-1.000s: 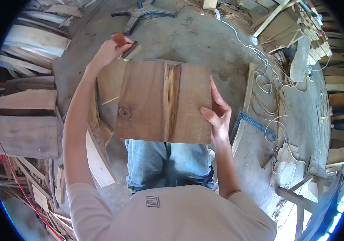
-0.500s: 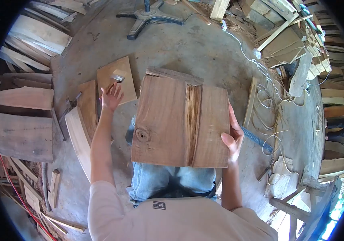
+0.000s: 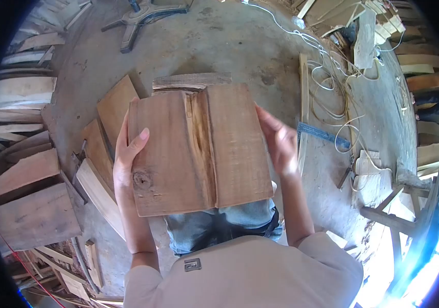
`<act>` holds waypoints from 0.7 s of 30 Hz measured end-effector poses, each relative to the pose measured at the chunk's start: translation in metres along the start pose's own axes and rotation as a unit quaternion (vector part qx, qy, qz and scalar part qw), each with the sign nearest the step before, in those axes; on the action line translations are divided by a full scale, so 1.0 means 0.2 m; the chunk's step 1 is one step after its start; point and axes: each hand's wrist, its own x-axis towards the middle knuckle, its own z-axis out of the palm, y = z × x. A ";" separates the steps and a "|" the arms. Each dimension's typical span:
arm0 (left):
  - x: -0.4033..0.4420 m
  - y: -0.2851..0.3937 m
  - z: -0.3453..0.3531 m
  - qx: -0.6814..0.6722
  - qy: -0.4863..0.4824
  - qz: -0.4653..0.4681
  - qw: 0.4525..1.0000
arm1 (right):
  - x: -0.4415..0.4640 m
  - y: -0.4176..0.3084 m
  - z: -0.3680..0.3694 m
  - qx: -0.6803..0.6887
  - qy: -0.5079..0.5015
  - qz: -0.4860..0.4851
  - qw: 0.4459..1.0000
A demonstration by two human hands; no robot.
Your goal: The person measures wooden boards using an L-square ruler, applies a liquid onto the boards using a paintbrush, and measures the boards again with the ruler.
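A brown wooden board (image 3: 163, 149) with a knot at its lower left and a rough, pale groove down its middle is held up in front of my lap. My left hand (image 3: 128, 149) grips its left edge, with the thumb on the face. At the right edge is my right hand (image 3: 280, 143), somewhat blurred; its fingers touch or lie close to the edge, and part of them is hidden. A rough grey-brown wood piece (image 3: 192, 80) shows just beyond the board's far edge.
Thin boards (image 3: 118, 105) and a pale curved plank (image 3: 98, 192) lie on the floor at left. A metal base (image 3: 140, 19) stands ahead. At right are a blue square (image 3: 324, 134), a long strip (image 3: 303, 97), coiled cable (image 3: 327, 102) and a wooden frame (image 3: 391, 220).
My left hand has come back from the floor, where it let go of a brush-like tool, and has taken the board's left edge. The board has shifted left and tilted.
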 end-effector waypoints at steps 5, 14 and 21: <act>-0.03 -0.03 0.04 -0.141 0.073 -0.034 0.987 | -0.19 0.62 -0.89 -0.381 0.368 0.176 0.830; -0.09 -0.01 0.15 -0.196 0.137 -0.002 0.971 | -0.72 1.01 -1.11 -0.635 0.359 0.476 0.492; -0.11 -0.02 0.14 -0.205 0.110 0.091 0.968 | -0.66 1.09 -1.19 -0.688 0.379 0.457 0.418</act>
